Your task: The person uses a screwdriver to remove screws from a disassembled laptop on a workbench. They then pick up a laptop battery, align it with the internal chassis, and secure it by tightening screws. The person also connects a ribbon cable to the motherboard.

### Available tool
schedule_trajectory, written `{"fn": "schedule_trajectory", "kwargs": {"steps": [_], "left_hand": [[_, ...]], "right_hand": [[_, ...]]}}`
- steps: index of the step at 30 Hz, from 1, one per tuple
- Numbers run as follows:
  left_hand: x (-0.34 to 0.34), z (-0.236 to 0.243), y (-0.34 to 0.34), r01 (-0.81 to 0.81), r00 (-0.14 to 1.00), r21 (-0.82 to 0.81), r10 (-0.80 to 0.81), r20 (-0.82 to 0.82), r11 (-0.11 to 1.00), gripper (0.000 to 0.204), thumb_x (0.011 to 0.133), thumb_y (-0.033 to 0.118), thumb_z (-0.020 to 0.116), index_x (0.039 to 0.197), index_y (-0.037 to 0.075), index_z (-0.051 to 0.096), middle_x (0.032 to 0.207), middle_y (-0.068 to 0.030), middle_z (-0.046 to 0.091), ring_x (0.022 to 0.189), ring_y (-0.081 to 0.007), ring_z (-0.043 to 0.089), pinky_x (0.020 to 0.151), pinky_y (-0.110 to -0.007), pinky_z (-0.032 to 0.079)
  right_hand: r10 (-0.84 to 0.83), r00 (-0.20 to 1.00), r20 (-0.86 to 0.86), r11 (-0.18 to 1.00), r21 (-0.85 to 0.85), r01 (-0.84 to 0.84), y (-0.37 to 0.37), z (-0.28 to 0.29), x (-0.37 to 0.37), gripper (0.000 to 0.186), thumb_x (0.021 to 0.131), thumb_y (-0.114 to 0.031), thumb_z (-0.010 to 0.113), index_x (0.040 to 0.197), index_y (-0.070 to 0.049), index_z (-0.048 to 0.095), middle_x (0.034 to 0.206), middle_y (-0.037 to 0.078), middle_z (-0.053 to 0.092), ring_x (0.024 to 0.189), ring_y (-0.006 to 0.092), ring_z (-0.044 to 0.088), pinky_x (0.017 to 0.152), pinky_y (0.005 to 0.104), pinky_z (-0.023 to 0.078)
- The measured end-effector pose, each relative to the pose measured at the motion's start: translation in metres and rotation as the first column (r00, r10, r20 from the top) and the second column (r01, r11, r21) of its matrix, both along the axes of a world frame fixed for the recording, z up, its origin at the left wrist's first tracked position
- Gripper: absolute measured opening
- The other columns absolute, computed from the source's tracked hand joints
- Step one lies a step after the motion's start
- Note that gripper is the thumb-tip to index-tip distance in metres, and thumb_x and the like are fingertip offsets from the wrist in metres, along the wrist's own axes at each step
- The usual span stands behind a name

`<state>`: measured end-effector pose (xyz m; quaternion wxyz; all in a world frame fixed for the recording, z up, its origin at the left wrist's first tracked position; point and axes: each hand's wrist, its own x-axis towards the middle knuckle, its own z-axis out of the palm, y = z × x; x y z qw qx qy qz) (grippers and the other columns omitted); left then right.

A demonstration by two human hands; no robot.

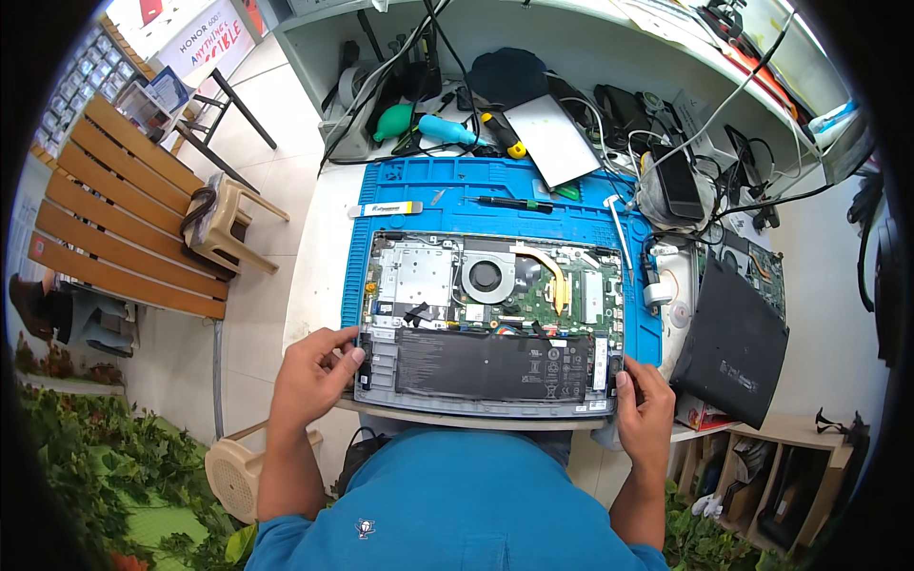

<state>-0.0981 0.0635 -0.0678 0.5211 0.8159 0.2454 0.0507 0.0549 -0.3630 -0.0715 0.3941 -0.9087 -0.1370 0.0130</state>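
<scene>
An opened laptop base lies inside-up on a blue work mat, overhanging its near edge. A wide black battery fills the near part. Beyond it are a round fan, a copper heat pipe and the green circuit board. My left hand holds the base's left edge near the front corner, thumb on top and fingers curled at the side. At the opposite edge my right hand grips it with thumb and fingers; part of that grip is hidden.
Past the laptop lie a slim black screwdriver and a white-and-yellow flat tool. A black laptop cover leans over the table's right side. Cables, a green blower bulb and a silver panel crowd the back.
</scene>
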Motion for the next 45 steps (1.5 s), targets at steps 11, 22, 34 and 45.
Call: {"fn": "schedule_trajectory", "kwargs": {"steps": [11,22,34,45], "left_hand": [[-0.001,-0.005,-0.002,0.033,0.997,0.155,-0.043,0.065,0.987,0.031,0.1,0.011,0.082,0.127,-0.006,0.08,0.091,-0.0084,0.074,0.068,-0.0121,0.063,0.063,-0.029,0.052],[0.151,0.056,-0.008,0.266,0.831,0.649,-0.511,0.221,0.713,0.023,0.1,0.009,0.079,0.123,0.004,0.082,0.105,-0.0136,0.08,0.086,-0.0264,0.076,0.078,-0.037,0.06],[0.306,0.014,-0.058,0.556,0.712,0.726,-0.683,-0.165,0.405,0.034,0.093,0.005,0.08,0.127,0.007,0.076,0.116,-0.0124,0.077,0.112,-0.0333,0.075,0.099,-0.046,0.059],[0.301,0.01,-0.053,0.557,0.746,0.679,-0.647,-0.156,0.479,0.028,0.095,0.011,0.08,0.123,0.008,0.077,0.116,-0.0134,0.076,0.113,-0.035,0.073,0.1,-0.048,0.057]], "right_hand": [[-0.001,0.998,0.061,0.997,-0.076,0.006,0.005,0.002,-0.003,0.026,0.107,-0.01,0.07,0.125,0.007,0.076,0.095,0.02,0.072,0.075,0.0313,0.07,0.071,0.0411,0.054],[-0.141,0.977,0.159,0.989,0.072,0.131,0.0,-0.034,-0.006,0.019,0.108,-0.01,0.068,0.117,0.004,0.079,0.092,0.017,0.073,0.074,0.0272,0.071,0.071,0.0384,0.055],[-0.189,0.969,0.161,0.944,0.301,0.134,-0.001,-0.048,-0.017,0.025,0.113,-0.015,0.067,0.122,0.006,0.078,0.092,0.014,0.071,0.078,0.023,0.067,0.073,0.0348,0.053],[-0.162,0.971,0.175,0.943,0.317,0.101,-0.006,-0.047,-0.01,0.025,0.111,-0.016,0.068,0.12,0.005,0.079,0.086,0.013,0.068,0.07,0.0221,0.063,0.065,0.035,0.05]]}}
